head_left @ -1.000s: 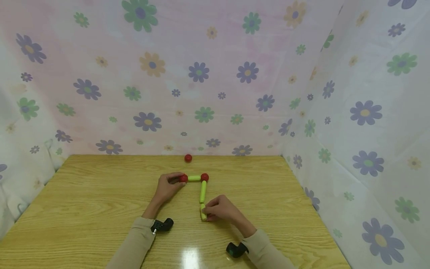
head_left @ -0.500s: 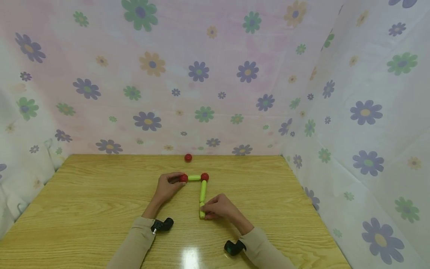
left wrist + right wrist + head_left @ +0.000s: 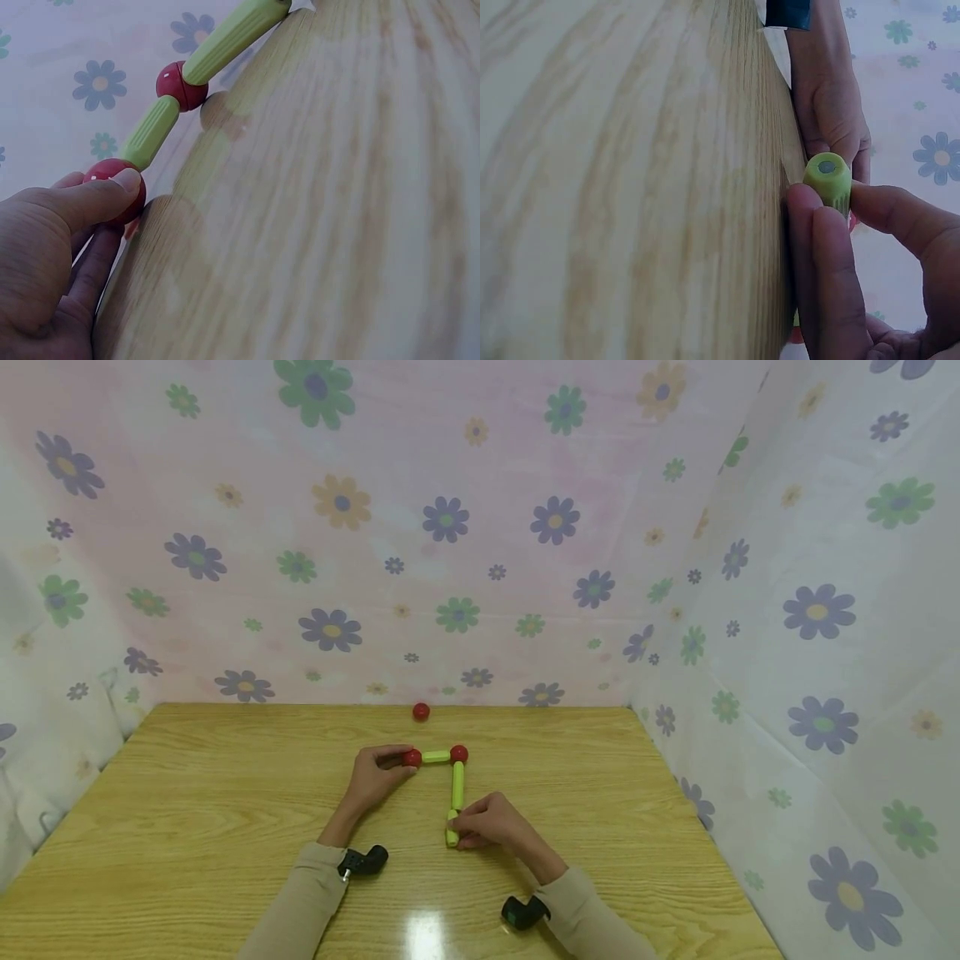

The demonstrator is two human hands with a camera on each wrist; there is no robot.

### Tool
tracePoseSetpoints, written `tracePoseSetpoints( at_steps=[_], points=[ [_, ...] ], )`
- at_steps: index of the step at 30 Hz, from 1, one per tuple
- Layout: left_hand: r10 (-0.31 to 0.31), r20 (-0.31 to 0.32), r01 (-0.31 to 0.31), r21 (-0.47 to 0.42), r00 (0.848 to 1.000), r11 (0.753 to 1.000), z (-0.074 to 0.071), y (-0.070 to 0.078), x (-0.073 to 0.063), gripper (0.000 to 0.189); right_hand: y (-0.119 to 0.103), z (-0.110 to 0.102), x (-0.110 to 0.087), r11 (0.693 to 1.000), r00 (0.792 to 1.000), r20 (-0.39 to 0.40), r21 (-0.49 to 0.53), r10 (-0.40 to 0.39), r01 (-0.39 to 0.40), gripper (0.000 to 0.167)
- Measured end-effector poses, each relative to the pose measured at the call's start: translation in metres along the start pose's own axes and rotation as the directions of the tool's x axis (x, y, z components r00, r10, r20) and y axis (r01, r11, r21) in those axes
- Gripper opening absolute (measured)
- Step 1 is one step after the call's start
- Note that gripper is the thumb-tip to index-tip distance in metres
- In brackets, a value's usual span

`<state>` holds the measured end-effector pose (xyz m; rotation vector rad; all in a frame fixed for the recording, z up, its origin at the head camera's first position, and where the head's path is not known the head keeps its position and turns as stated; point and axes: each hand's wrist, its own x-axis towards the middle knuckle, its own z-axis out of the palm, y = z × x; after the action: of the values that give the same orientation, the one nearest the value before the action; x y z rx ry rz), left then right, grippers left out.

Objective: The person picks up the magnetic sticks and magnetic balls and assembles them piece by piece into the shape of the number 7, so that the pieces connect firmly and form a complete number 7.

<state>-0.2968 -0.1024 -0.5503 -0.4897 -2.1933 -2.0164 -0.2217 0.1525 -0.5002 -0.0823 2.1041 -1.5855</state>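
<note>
My left hand point(image 3: 375, 778) pinches a red magnetic ball point(image 3: 105, 174) between thumb and fingers. From that ball a short yellow-green magnetic stick point(image 3: 436, 757) runs right to a second red ball point(image 3: 459, 754). A longer yellow-green stick point(image 3: 457, 785) extends from the second ball toward the person. At its near end, my right hand point(image 3: 491, 825) pinches another yellow-green stick point(image 3: 452, 840), roughly in line with it and overlapping its end in the head view. The right wrist view shows a round grey metal disc point(image 3: 826, 167) in this stick's near end.
A loose red ball point(image 3: 422, 712) lies at the far edge of the wood-grain table point(image 3: 225, 793). Flower-printed cloth point(image 3: 390, 527) hangs behind the table and along its sides. A black wrist camera point(image 3: 363, 862) is on the left wrist, another point(image 3: 525, 912) on the right.
My right hand has moved its stick slightly away from the person, closing the gap to the longer stick. The longer stick's near end has swung slightly right. My left hand stays put.
</note>
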Motion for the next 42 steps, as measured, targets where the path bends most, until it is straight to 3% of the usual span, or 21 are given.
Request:
tracePoseSetpoints(
  at_steps=[10, 20, 26, 34, 42],
  points=[
    [0.016, -0.003, -0.016, 0.007, 1.0, 1.0, 0.0, -0.001, 0.0, 0.038, -0.002, -0.003, -0.009, 1.0, 0.998, 0.058, -0.021, -0.014, 0.015, 0.031],
    [0.018, 0.001, -0.018, 0.009, 1.0, 1.0, -0.001, 0.0, 0.0, 0.037, 0.002, -0.012, -0.013, 0.994, 0.989, 0.105, -0.026, -0.102, 0.105, 0.024],
    [0.003, 0.003, -0.003, 0.007, 1.0, 1.0, 0.0, 0.0, 0.0, 0.037, 0.002, -0.013, -0.014, 0.994, 0.987, 0.118, 0.018, -0.109, 0.107, 0.022],
    [-0.003, -0.003, 0.003, 0.017, 1.0, 1.0, 0.0, 0.0, -0.001, 0.038, 0.003, -0.013, -0.013, 0.988, 0.979, 0.14, -0.01, -0.151, 0.154, 0.024],
    [-0.017, -0.003, 0.017, 0.019, 1.0, 1.0, 0.001, 0.0, 0.0, 0.038, 0.004, -0.012, -0.014, 0.989, 0.976, 0.165, -0.014, -0.142, 0.146, 0.028]
  ],
)
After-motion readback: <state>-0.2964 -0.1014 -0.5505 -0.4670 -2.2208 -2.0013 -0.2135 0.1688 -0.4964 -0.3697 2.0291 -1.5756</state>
